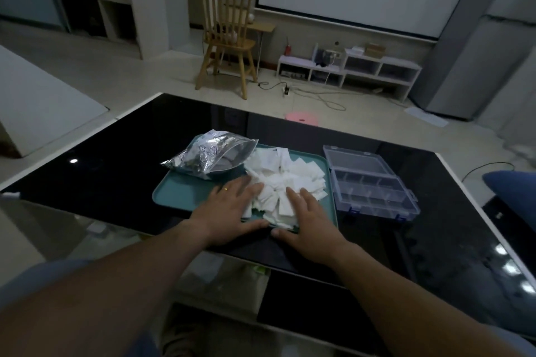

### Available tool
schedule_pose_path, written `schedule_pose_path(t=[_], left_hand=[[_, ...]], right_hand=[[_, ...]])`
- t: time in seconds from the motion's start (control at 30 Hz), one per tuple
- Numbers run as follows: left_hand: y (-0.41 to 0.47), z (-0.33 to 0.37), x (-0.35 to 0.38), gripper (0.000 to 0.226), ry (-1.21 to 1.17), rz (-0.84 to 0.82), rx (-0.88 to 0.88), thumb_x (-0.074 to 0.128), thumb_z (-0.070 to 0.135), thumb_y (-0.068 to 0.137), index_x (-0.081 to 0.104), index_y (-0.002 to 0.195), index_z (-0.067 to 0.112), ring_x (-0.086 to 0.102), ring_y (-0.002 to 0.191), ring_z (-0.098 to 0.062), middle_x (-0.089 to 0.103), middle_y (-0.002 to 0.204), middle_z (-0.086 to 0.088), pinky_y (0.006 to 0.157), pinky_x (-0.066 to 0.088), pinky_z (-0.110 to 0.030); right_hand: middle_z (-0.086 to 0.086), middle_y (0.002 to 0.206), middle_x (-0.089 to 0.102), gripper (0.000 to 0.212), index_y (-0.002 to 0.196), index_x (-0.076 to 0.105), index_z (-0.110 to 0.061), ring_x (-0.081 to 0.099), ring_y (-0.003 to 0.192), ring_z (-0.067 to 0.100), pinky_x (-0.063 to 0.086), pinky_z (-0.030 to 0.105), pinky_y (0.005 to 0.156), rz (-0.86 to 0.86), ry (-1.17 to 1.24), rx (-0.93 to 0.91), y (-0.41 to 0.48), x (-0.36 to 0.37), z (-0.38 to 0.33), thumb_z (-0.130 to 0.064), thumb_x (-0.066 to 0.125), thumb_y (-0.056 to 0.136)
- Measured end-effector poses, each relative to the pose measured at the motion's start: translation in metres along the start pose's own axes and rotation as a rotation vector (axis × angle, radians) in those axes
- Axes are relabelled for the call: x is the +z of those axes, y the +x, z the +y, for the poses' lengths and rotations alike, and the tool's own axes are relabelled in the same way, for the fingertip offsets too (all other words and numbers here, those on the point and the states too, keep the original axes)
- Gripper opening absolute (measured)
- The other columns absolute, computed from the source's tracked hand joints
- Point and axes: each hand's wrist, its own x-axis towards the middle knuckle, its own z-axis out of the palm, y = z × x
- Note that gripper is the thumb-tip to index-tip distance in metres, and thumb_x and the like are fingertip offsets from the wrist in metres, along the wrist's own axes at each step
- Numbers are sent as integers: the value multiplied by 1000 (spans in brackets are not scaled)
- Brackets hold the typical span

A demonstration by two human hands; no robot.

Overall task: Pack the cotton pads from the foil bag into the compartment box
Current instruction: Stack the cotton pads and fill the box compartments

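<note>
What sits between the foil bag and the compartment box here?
In the head view, a loose pile of cotton pads on the teal tray fills the stretch between foil bag and compartment box.

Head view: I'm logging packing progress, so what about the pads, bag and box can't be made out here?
- Cotton pads: head view; they lie in an overlapping heap, partly covered by the left hand and right hand, so they can't be counted.
- Foil bag: head view; crumpled foil and dim light hide whether any pads remain inside.
- Compartment box: head view; the clear dividers are too faint to count the compartments.
</note>
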Motion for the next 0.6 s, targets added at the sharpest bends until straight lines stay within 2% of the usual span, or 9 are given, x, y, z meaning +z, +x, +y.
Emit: schedule_pose_path(t=[0.1, 0.2, 0.27, 0.33, 0.43, 0.47, 0.53, 0.6], left_hand=[[9, -10, -5, 97, -4, -16, 28, 30, 94, 81, 0, 159, 46, 22, 149, -24, 30, 155, -5, 123, 21, -50], [15, -19, -10, 96, -34, -40, 31, 32, 94, 79, 0, 158, 49, 25, 146, -24, 29, 153, -2, 123, 24, -49], [18, -20, -13, 92, -22, -10, 47, 34, 89, 84, 9, 159, 43, 27, 145, -22, 30, 154, -1, 123, 22, -44], [22, -20, -17, 81, -33, 98, 53, 34, 83, 89, 28, 156, 38, 39, 137, -22, 43, 144, -1, 119, 28, -43], [36, -14, -33, 53, -43, 288, 103, 43, 68, 94, 62, 123, 28, 58, 112, -23, 62, 118, 2, 101, 46, -43], [41, -11, -39, 43, -60, 332, 111, 46, 62, 94, 64, 110, 27, 60, 104, -23, 64, 109, 4, 94, 49, -43], [49, -1, -54, 30, -97, 343, 103, 46, 52, 93, 61, 92, 26, 59, 91, -21, 61, 94, 6, 83, 51, -43], [54, 12, -64, 27, -120, 323, 66, 43, 48, 92, 54, 81, 26, 55, 80, -18, 57, 83, 8, 74, 51, -44]], right_hand=[[4, 174, -2, 110, 165, -2, -40, 0, 161, 26, 13, 44, 130, 24, 5, 40, 6, 4, -4, -77, 63, 84], [4, 174, -4, 109, 164, -4, -40, 0, 161, 28, 14, 48, 129, 13, 17, 60, 9, 3, -11, -81, 58, 84], [3, 174, -2, 105, 165, 0, -38, 3, 160, 27, 15, 49, 129, 7, 77, 67, 13, -10, -16, -82, 54, 86], [4, 173, 9, 95, 166, 11, -34, 12, 159, 26, 18, 47, 128, 28, 126, 67, 19, -33, -15, -78, 50, 91], [4, 159, 40, 66, 155, 41, -26, 46, 142, 23, 40, 44, 117, 136, 108, 90, 30, -70, 4, -63, 50, 101], [4, 150, 52, 55, 147, 51, -24, 55, 131, 21, 47, 43, 110, 175, 107, 114, 34, -81, 11, -55, 53, 103], [2, 134, 65, 35, 133, 64, -20, 63, 114, 18, 54, 40, 98, 216, 129, 146, 41, -93, 20, -39, 55, 105], [2, 132, 67, 29, 133, 65, -19, 64, 114, 20, 52, 36, 97, 221, 125, 142, 47, -93, 23, -26, 56, 105]])
